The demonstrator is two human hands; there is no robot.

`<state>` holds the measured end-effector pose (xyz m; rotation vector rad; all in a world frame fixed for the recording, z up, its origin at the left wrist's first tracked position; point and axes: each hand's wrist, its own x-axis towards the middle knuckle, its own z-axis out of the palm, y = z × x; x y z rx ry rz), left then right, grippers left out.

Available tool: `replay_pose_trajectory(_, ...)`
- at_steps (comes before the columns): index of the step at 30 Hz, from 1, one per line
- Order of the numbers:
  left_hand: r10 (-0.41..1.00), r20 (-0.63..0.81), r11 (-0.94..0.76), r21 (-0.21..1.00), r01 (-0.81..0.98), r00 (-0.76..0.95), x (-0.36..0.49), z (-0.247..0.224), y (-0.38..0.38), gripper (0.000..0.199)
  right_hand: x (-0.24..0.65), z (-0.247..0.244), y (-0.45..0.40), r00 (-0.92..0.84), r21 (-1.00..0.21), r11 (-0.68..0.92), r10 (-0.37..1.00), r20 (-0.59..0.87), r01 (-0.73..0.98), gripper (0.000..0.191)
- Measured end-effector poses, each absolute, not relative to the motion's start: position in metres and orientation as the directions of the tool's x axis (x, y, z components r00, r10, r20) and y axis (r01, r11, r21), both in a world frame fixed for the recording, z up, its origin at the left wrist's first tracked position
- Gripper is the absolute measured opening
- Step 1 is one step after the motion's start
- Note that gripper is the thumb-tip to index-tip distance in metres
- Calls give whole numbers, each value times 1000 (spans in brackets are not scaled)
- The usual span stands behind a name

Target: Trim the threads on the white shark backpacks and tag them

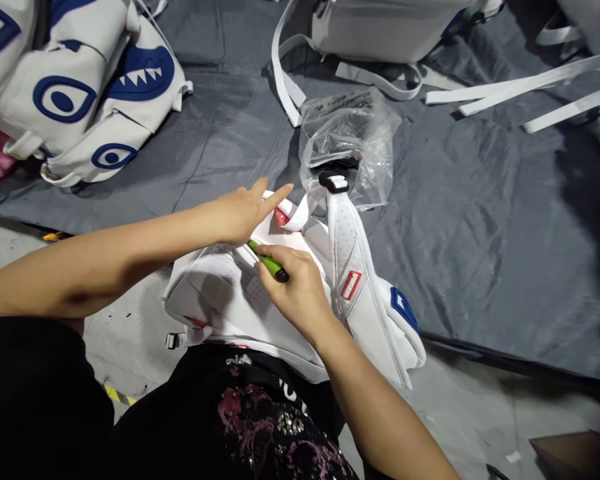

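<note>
A white backpack (240,287) lies at the table's near edge against my body, its strap side up. One padded shoulder strap (347,247) with a red-framed label and a black buckle runs along its right part. My right hand (300,287) is closed around a slim green tool with a black end (273,267), whose working tip is hidden at the bag's upper edge. Just above it, my left hand (245,212) rests on the bag beside the white top loop (300,217), with two fingers stretched out and apart. Its thumb and palm are hidden.
A crumpled clear plastic bag (350,143) lies just beyond the backpack on the grey-covered table (460,213). Several white bags with blue eye patches (63,100) are piled at the far left. Another white bag (380,30) and loose white straps (520,87) lie at the back.
</note>
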<state>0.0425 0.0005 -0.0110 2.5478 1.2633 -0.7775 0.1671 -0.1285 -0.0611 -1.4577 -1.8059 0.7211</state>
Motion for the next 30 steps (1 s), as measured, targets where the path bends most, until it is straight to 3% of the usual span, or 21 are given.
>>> replay_pose_trajectory(8, 682, -506, -624, -25, 781, 528, 39, -13, 0, 114, 168, -60, -130, -144, -755, 240, 971, 192, 610, 24)
replay_pose_trajectory(11, 681, -508, -626, -30, 779, 528, 40, -10, -1, 110, 168, -61, -132, -92, -687, 204, 976, 196, 697, 22)
replay_pose_trajectory(15, 681, -505, -624, -23, 781, 530, 42, -6, -4, 107, 168, -62, -133, -114, -738, 244, 968, 223, 629, 23)
replay_pose_trajectory(20, 685, -495, -620, -13, 784, 534, 43, -5, -4, 107, 166, -63, -133, -71, -680, 224, 967, 245, 698, 21)
replay_pose_trajectory(23, 686, -485, -627, -14, 779, 543, 41, -8, -3, 108, 166, -63, -132, -119, -737, 252, 966, 229, 628, 24)
replay_pose_trajectory(27, 687, -477, -624, -1, 781, 548, 41, -10, -3, 107, 165, -64, -129, -83, -714, 221, 971, 223, 665, 23)
replay_pose_trajectory(30, 687, -487, -614, 7, 789, 539, 41, -9, -3, 110, 165, -65, -127, -115, -795, 246, 969, 220, 555, 24)
